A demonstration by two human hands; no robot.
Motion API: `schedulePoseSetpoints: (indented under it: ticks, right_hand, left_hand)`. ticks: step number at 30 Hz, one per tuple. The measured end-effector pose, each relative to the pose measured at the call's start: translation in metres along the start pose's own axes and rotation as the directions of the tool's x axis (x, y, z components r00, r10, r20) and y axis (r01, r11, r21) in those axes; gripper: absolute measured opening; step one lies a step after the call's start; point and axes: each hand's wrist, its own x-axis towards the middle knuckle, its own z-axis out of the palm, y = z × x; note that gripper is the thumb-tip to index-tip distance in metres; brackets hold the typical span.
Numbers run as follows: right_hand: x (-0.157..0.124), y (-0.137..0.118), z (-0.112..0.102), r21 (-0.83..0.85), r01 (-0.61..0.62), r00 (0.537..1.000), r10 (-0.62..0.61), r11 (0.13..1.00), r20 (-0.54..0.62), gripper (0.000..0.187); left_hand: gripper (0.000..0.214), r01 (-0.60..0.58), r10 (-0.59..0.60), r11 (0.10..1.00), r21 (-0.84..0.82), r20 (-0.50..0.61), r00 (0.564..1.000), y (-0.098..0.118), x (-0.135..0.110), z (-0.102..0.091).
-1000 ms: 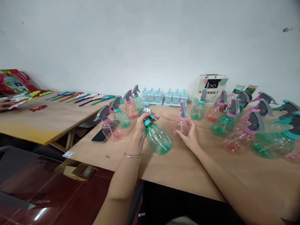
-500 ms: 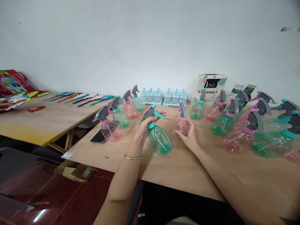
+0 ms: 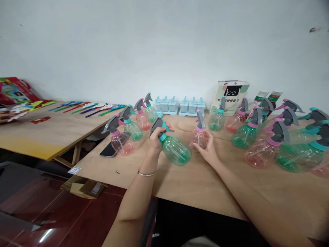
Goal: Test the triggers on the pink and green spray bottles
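Observation:
My left hand (image 3: 157, 137) is wrapped round the neck of a green spray bottle (image 3: 177, 151) with a grey and turquoise head. The bottle is tilted, its base pointing right and down, above the table. My right hand (image 3: 208, 151) grips the body of a pink spray bottle (image 3: 197, 138) from the right side, thumb in front. That pink bottle stands upright on the table, its grey and pink head uncovered. Left of my hands stand more bottles, among them a pink spray bottle (image 3: 122, 142) and a green spray bottle (image 3: 133, 129).
Several spray bottles (image 3: 264, 151) crowd the right side. Pale blue ice-pop moulds (image 3: 192, 107) and a printed paper bag (image 3: 227, 99) stand along the wall. A phone (image 3: 108, 151) lies at left. Another table (image 3: 48, 137) holds colourful flat items.
The green bottle in my left hand has tipped further over, its base swinging up and its head moving left. My right hand stays on the pink bottle.

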Motion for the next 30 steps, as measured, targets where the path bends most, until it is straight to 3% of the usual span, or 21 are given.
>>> schedulePoseSetpoints:
  ticks: [6,11,13,19,26,30]
  right_hand:
    - [0.000,-0.002,-0.001,0.007,-0.014,1.000,0.014,1.000,0.009,0.088]
    - [0.000,-0.002,0.000,0.005,0.000,1.000,0.000,1.000,0.008,0.085]
    - [0.000,-0.001,0.000,0.006,-0.007,1.000,0.007,1.000,0.006,0.085]
    - [-0.001,0.000,-0.001,0.000,-0.011,1.000,0.011,1.000,0.015,0.083]
    - [-0.001,-0.001,-0.001,0.009,-0.019,0.999,0.018,1.000,0.028,0.082]
    - [-0.002,0.000,0.000,0.012,-0.018,0.999,0.018,1.000,0.027,0.080]
  left_hand:
    - [0.013,0.006,-0.016,0.997,0.077,0.130,0.991,-0.005,0.001,0.000]
    - [0.014,-0.071,0.064,0.986,0.147,0.052,0.997,-0.005,0.002,-0.005]
    - [0.015,-0.108,0.095,0.974,0.201,0.076,0.993,-0.005,0.003,-0.009]
    - [0.024,-0.262,0.162,0.837,0.480,0.240,0.957,-0.011,0.007,-0.016]
    - [0.035,-0.225,0.156,0.781,0.583,0.168,0.973,-0.030,0.014,-0.022]
    - [0.053,-0.156,0.086,0.693,0.704,0.134,0.987,-0.037,0.005,-0.038]
